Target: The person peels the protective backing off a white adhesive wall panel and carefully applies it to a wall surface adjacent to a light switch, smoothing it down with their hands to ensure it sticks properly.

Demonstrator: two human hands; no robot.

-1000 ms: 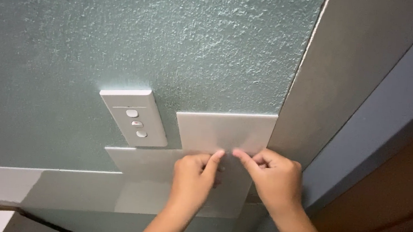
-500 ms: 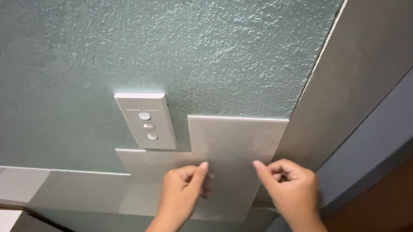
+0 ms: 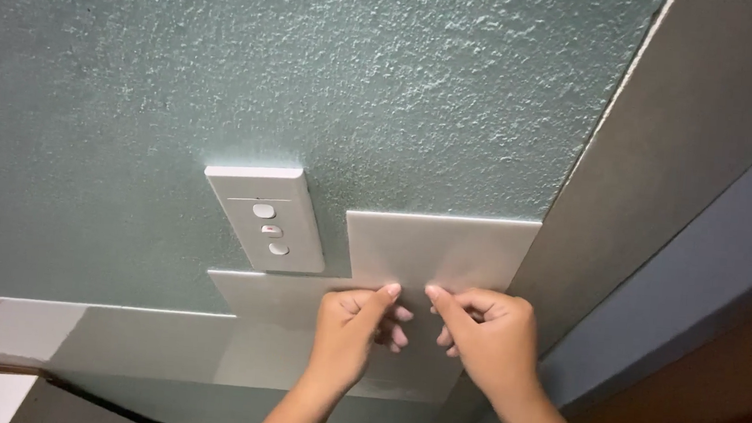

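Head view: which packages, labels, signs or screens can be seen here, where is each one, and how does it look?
No packages, labels, signs or screens are visible.
Switch plate: on the textured green wall, white, rectangular, three small buttons.
Grey sheet: right of the plate, notched, flat on the wall; left hand and right hand press it with their fingertips.

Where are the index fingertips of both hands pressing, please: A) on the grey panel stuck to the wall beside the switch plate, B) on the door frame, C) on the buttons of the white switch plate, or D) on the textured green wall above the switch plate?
A: the left hand and right hand both touch the grey panel, right of the switch plate.
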